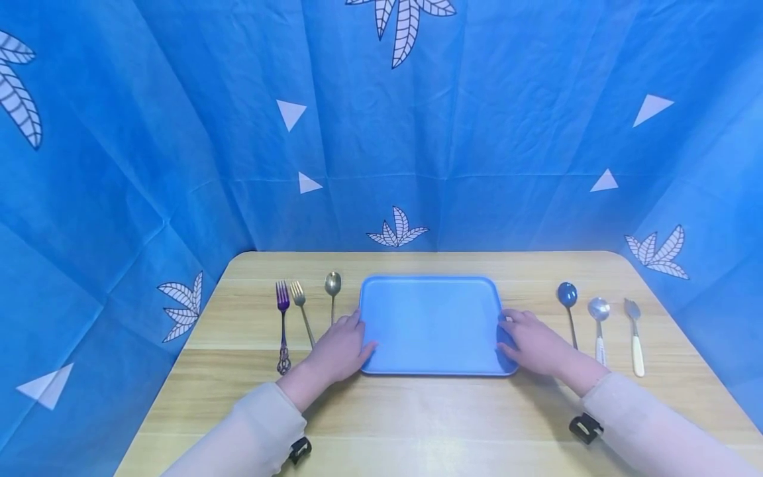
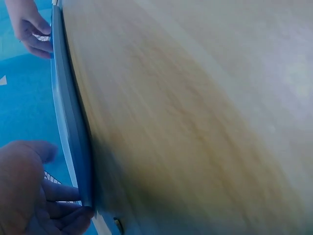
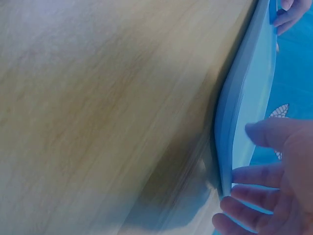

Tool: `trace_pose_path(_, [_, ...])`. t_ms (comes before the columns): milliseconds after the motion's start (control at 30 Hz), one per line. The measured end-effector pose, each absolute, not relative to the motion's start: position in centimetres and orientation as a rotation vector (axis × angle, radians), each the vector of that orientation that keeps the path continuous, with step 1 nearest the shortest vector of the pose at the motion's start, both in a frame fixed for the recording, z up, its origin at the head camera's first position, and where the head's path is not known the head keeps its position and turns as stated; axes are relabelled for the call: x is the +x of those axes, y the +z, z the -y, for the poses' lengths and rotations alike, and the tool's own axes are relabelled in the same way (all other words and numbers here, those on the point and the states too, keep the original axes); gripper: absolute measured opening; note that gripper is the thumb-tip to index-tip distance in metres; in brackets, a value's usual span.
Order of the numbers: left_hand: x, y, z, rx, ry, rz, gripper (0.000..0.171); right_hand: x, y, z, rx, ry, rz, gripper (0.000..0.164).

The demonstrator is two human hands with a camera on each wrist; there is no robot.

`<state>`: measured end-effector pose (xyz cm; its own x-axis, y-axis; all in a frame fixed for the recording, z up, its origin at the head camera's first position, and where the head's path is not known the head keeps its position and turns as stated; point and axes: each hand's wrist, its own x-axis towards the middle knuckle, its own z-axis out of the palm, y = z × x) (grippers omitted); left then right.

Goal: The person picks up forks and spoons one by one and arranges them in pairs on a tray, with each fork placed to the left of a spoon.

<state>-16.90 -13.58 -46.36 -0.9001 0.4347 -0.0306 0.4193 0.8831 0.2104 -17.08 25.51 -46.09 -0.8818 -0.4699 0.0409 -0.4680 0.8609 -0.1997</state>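
A blue rectangular tray (image 1: 432, 324) lies flat on the wooden table, with nothing on it. My left hand (image 1: 340, 348) touches the tray's left side, its fingers along the outer edge and the thumb near the rim. On the opposite side, the fingers of my right hand (image 1: 536, 341) rest at the right edge. In the right wrist view, the right thumb (image 3: 266, 133) stands apart from the tray surface while the other fingers are loosely extended at its edge. The left wrist view shows the left thumb (image 2: 41, 149) held away from the rim too.
Left of the tray lie a purple fork (image 1: 283, 298), a gold-toned fork (image 1: 299, 295) and a metal spoon (image 1: 332, 283). To its right are a dark blue spoon (image 1: 567, 295), a white-handled spoon (image 1: 599, 309) and a cream-handled fork (image 1: 637, 354). A blue cloth (image 1: 507, 132) hangs around the table.
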Motion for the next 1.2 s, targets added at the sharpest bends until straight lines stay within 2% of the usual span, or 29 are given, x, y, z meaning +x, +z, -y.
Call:
trace_pose_path(167, [-17.3, -46.4, 13.5, 0.681, 0.355, -2.996, 0.044, -17.4, -46.3, -25.4, -0.809, -0.355, -3.065, 0.032])
trace_pose_path(267, [-17.6, -46.6, 13.5, 0.673, 0.385, -3.006, 0.038, -17.5, -46.4, -25.3, -0.774, -0.39, -3.069, 0.029])
trace_pose_path(533, [-18.1, -46.7, 13.5, 0.611, 0.516, -3.008, 0.029, -17.4, -46.2, -24.9, -0.552, -0.532, -3.031, 0.037])
trace_pose_path(867, [-18.1, -47.1, 13.4, 0.394, 0.686, -3.027, 0.032, -17.6, -46.7, -24.7, -0.403, -0.586, -3.026, 0.044])
trace_pose_path(1200, [-18.0, -47.1, 13.4, 0.389, 0.704, -3.055, 0.033, -17.8, -46.8, -24.5, -0.35, -0.565, -3.026, 0.041])
